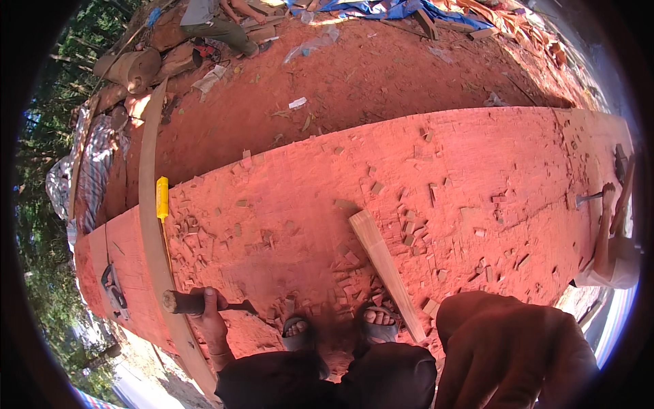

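My left hand is closed around a chisel with a round wooden handle. Its dark blade points right, toward my sandalled feet. A long, narrow plank runs on the left, beside and partly under that hand. Large and close to the camera at the lower right, my right hand hangs with its fingers stretched downward, and nothing shows in it. To the left of it, a squared length of wood lies at a slant near my right foot.
Wood chips litter the broad reddish board under my feet. A yellow bottle-shaped tool rests against the plank. Far left lies a dark metal tool. A person's hand grips a tool at the right; another person is at the top.
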Available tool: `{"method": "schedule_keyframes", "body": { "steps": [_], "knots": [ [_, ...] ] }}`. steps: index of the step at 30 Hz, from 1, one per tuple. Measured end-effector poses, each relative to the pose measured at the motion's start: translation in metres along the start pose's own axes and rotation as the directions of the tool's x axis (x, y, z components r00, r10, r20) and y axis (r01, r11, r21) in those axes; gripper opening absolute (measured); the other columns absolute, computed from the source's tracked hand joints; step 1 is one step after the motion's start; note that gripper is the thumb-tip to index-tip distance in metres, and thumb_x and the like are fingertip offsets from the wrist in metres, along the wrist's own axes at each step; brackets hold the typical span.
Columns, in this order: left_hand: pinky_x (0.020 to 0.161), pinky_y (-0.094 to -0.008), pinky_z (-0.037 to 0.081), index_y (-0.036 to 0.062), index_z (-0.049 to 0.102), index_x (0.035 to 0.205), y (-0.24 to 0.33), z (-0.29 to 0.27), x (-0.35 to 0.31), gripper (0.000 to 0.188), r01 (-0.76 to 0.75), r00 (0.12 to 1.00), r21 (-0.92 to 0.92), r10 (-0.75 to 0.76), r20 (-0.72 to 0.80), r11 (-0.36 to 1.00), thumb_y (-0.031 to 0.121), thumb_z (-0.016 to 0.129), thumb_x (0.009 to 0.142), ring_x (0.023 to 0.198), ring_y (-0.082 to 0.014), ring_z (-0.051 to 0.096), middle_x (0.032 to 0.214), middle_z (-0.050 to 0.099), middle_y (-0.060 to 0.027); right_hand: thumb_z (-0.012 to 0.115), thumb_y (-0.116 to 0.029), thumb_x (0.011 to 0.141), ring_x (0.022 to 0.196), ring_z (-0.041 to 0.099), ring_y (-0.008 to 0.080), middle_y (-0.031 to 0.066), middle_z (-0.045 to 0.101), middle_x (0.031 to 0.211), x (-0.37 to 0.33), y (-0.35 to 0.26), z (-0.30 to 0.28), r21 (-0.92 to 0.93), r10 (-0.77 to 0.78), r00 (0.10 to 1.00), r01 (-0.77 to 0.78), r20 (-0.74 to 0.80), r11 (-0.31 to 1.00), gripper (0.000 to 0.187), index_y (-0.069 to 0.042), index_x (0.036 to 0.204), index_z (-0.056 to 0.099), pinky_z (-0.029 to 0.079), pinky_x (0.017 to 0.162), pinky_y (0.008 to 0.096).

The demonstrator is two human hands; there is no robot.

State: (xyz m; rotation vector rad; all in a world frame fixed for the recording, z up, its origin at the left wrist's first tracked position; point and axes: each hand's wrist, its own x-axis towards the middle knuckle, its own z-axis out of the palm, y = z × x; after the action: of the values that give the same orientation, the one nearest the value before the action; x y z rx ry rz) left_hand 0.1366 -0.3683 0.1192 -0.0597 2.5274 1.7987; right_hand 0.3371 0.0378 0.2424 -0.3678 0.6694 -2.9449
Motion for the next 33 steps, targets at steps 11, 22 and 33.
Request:
{"method": "schedule_keyframes", "body": {
  "steps": [11, 22, 33],
  "knots": [
    [0.055, -0.0277, 0.044, 0.0056, 0.056, 0.085, -0.001, 0.007, -0.011, 0.018, -0.075, 0.991, 0.003, 0.074, 0.11, 0.997, 0.012, 0.068, 0.096, 0.057, -0.0128, 0.053, 0.067, 0.056, -0.0037, 0.057, -0.034, 0.103, 0.116, 0.062, 0.0456, 0.0382, 0.057, 0.127, 0.043, 0.064, -0.025, -0.119, -0.181, 0.946, 0.22, 0.27, 0.968, 0.051, 0.011, 0.125, 0.061, 0.053, 0.098, 0.051],
    [0.055, -0.0257, 0.047, 0.0039, 0.062, 0.091, 0.008, 0.003, -0.041, 0.014, -0.055, 0.988, 0.149, 0.033, 0.148, 0.987, 0.012, 0.072, 0.095, 0.061, -0.0102, 0.057, 0.072, 0.061, -0.0022, 0.052, -0.045, 0.105, 0.11, 0.065, 0.0489, 0.0399, 0.06, 0.121, 0.071, 0.101, -0.009, 0.14, -0.252, 0.85, 0.211, 0.463, 0.967, 0.057, 0.008, 0.118, 0.067, 0.057, 0.093, 0.0493],
    [0.069, -0.0425, 0.057, 0.0066, 0.071, 0.102, -0.049, 0.089, 0.027, 0.025, -0.468, 0.851, 0.553, 0.185, 0.491, 0.689, 0.011, 0.074, 0.077, 0.081, -0.0382, 0.071, 0.083, 0.07, -0.019, 0.066, -0.017, 0.1, 0.093, 0.066, 0.0122, 0.0108, 0.068, 0.112, 0.026, 0.158, -0.066, -0.752, -0.159, 0.881, -0.271, -0.445, 0.601, 0.036, 0.006, 0.127, 0.061, 0.052, 0.079, 0.0249]
  ]
}}
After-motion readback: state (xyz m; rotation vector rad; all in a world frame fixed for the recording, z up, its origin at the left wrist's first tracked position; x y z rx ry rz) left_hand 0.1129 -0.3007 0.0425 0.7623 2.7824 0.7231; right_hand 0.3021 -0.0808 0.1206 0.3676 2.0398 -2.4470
